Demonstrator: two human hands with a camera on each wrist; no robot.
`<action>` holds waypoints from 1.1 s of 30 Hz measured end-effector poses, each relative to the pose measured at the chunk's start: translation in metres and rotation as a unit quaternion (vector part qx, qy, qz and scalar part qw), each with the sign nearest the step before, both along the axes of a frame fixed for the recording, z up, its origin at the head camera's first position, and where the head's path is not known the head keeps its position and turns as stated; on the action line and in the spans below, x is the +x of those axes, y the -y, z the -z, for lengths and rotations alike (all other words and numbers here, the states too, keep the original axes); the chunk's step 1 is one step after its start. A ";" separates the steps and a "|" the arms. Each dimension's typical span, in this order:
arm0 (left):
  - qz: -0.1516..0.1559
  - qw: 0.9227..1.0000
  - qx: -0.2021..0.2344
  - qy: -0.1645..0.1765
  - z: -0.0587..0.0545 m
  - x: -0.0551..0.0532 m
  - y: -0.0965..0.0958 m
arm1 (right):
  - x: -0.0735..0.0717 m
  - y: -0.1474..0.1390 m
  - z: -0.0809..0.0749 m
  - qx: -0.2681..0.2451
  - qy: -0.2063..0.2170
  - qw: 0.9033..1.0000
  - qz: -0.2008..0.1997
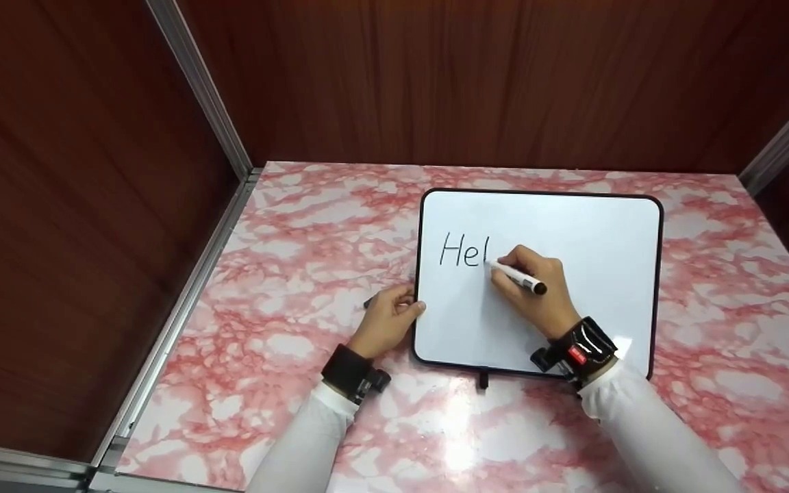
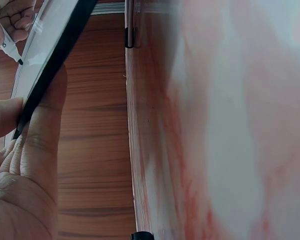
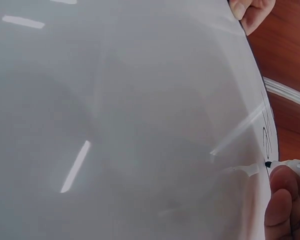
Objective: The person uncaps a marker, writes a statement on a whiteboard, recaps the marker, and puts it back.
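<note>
A whiteboard (image 1: 572, 233) with a black frame stands tilted on the table, black handwriting "Hel" (image 1: 463, 251) on its upper left. My right hand (image 1: 538, 287) pinches a white marker (image 1: 521, 277) with a black end, its tip at the foot of the "l". The dark tip of the marker (image 3: 270, 164) also shows against the board in the right wrist view. With thumb in front and fingers behind, my left hand (image 1: 387, 318) grips the board's left edge. The left wrist view shows the black frame (image 2: 55, 70) between thumb and fingers.
The table (image 1: 298, 274) has a red and white marbled top. Brown wood-grain panels (image 1: 470, 82) with metal trim rise at the back and sides. Below the board's lower edge juts a small black piece (image 1: 483, 378). A dark tip (image 1: 368, 302) pokes out beside the left hand.
</note>
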State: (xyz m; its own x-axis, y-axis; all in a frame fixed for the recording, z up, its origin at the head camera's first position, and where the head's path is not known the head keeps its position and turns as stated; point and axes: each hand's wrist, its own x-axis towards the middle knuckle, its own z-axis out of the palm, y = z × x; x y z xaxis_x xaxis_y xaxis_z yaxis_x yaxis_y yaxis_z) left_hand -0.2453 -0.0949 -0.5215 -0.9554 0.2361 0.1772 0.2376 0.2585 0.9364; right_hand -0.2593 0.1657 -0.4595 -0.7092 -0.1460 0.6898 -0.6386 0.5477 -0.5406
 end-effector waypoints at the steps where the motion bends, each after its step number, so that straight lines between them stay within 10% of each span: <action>1: 0.000 1.000 0.000 0.000 0.000 0.000 0.000 | 0.001 0.000 0.000 0.001 0.001 1.000 -0.001; 33: 0.004 1.000 0.007 0.006 0.000 -0.001 0.000 | 0.004 -0.008 0.000 -0.009 -0.016 1.000 -0.011</action>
